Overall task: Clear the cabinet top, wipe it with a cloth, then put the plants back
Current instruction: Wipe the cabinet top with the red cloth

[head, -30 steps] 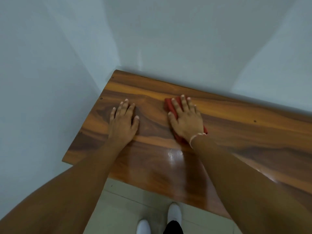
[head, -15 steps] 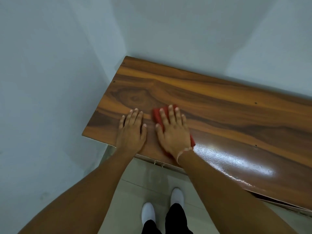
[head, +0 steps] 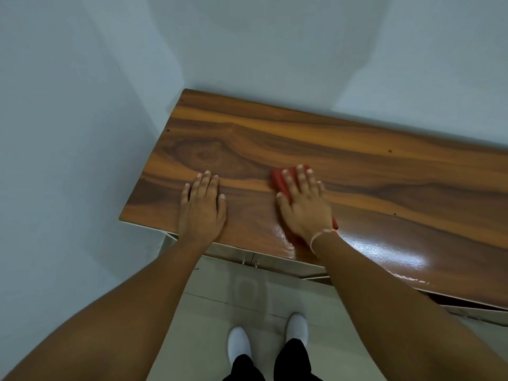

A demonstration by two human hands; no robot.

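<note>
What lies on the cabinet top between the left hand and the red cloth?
Nothing: in the head view, only bare wood of the cabinet top separates the left hand from the cloth under the right hand.

red cloth (head: 278, 180) mostly under right hand (head: 305, 209)

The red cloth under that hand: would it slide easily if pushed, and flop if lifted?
Probably yes to both. The cloth lies flat under the right hand on a glossy cabinet top, so it likely glides with light pressure. Its edges look soft and rumpled, so it would probably droop when lifted. It seems light.
</note>
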